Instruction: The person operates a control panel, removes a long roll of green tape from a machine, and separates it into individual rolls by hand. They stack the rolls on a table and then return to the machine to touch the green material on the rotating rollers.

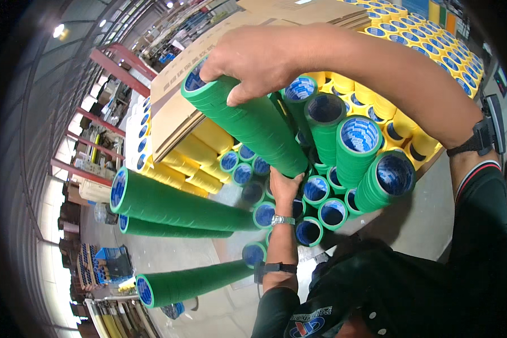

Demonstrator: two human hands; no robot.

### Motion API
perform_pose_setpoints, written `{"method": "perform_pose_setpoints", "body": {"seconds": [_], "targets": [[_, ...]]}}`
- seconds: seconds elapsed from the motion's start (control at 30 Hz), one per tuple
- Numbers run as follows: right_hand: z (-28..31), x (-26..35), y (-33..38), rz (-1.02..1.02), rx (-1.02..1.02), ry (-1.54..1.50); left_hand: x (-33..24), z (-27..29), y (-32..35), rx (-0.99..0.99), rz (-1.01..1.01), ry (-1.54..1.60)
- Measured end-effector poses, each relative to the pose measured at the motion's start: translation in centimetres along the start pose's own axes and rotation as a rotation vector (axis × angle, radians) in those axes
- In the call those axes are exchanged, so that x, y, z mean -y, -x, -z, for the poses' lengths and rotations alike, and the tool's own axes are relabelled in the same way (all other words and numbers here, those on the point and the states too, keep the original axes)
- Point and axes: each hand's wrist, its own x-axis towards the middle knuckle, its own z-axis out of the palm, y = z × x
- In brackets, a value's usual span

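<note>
Green rolls (352, 172) stand mid-frame — one tall green stack (259, 127) isn't let go yet. The right hand (253, 61) clamps its top; the left hand (284, 185) touches its bottom (fingers hidden, can't tell).

A long green stack of tape rolls (252, 125), blue inside its core, slants leftward, held near both ends.

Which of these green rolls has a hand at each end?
The long slanting roll in the middle. It alone has the right hand on its upper end and the left hand at its lower end.
</note>
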Motion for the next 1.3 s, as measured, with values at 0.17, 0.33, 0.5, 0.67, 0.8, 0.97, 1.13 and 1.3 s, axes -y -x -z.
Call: {"method": "perform_pose_setpoints", "body": {"seconds": [0.17, 0.33, 0.5, 0.67, 0.8, 0.97, 1.13, 1.3], "targets": [[-1.2, -3.7, 0.3, -0.056, 0.035, -0.027, 0.5, -1.7, -2.9, 0.042, -0.082, 0.019], [-2.3, -5.9, 0.3, -0.065, 0.081, 0.043, -0.5, -2.7, -4.4, 0.029, -0.02, -0.111], [-3.4, -8.0, 0.6, -0.057, 0.061, 0.081, 0.8, -1.7, -4.5, 0.108, -0.078, -0.039], [-3.5, -8.5, 1.5, -0.055, 0.065, 0.12, 3.8, 0.0, -7.8, -0.11, -0.026, 0.155], [-3.1, -8.2, 1.6, -0.062, 0.096, 0.102, 3.0, -0.5, -11.4, -0.097, -0.015, -0.009], [-3.1, -7.6, 1.7, -0.075, 0.021, 0.143, 3.1, 0.1, -14.6, 0.108, -0.146, 0.03], [-2.7, -7.5, 1.3, -0.159, 0.117, 0.048, 4.1, 0.6, -15.5, 0.291, -0.054, 0.009], [-2.6, -7.4, 0.9, -0.146, 0.13, 0.038, 4.8, -0.1, -15.4, 0.182, -0.127, 0.011]]}}
